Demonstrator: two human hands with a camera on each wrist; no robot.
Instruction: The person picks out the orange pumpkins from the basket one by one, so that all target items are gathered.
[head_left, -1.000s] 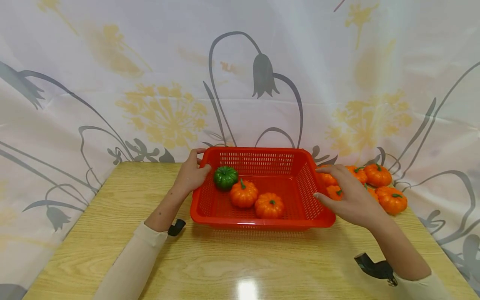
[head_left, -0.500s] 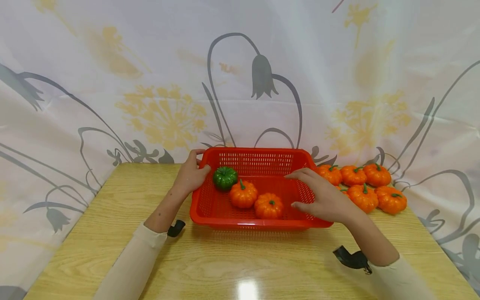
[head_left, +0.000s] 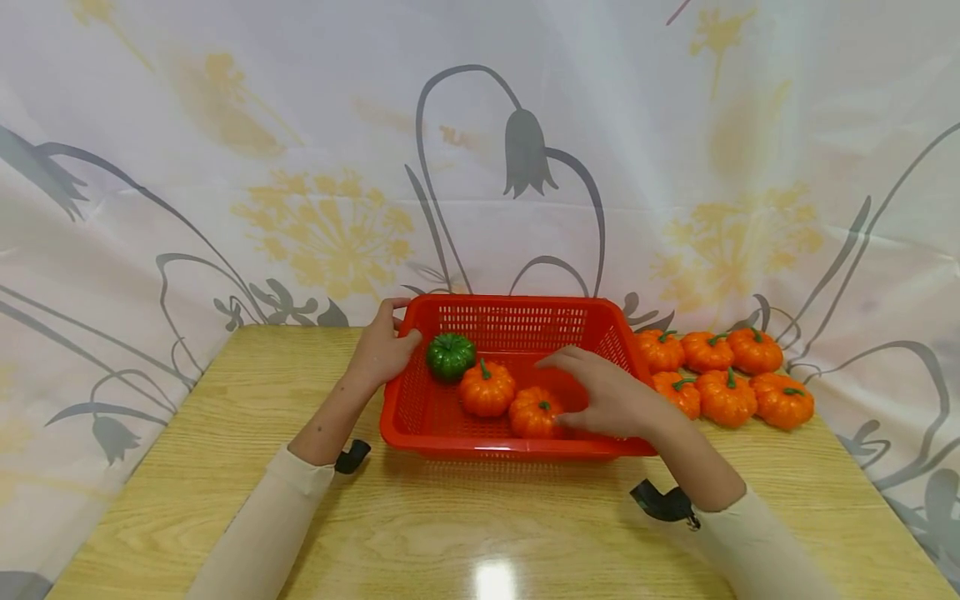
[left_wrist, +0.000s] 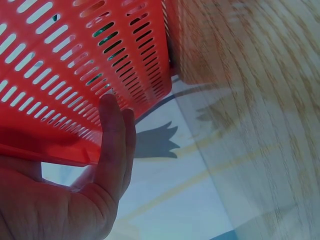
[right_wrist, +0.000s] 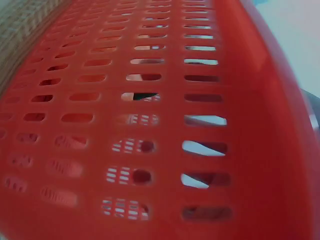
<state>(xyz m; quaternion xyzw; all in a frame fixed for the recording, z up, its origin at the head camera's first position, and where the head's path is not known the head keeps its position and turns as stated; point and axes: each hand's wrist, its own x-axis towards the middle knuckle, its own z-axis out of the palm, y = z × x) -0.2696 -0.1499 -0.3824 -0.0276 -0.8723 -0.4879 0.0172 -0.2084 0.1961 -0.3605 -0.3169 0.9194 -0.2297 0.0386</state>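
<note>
A red slotted plastic basket (head_left: 517,452) sits on the wooden table. Inside it are a green pumpkin (head_left: 451,357) and two orange ones: the middle pumpkin (head_left: 487,389) and the right-hand pumpkin (head_left: 536,412). My left hand (head_left: 382,352) grips the basket's left rim, thumb on top; the left wrist view has its fingers (left_wrist: 112,135) outside the slotted wall. My right hand (head_left: 611,396) reaches over the right side into the basket, thumb and fingers spread beside the right-hand pumpkin. Whether it touches that pumpkin I cannot tell. The basket wall (right_wrist: 165,110) fills the right wrist view, hiding that hand.
Several orange pumpkins (head_left: 726,398) stand in two rows on the table (head_left: 480,525), right of the basket. A cloth with printed flowers (head_left: 480,167) hangs behind the table. Black wrist mounts (head_left: 666,502) stick out under both forearms.
My right hand has moved left from outside the basket's right rim to inside, near the right-hand pumpkin, uncovering the orange pumpkins on the table. My left hand stays on the rim.
</note>
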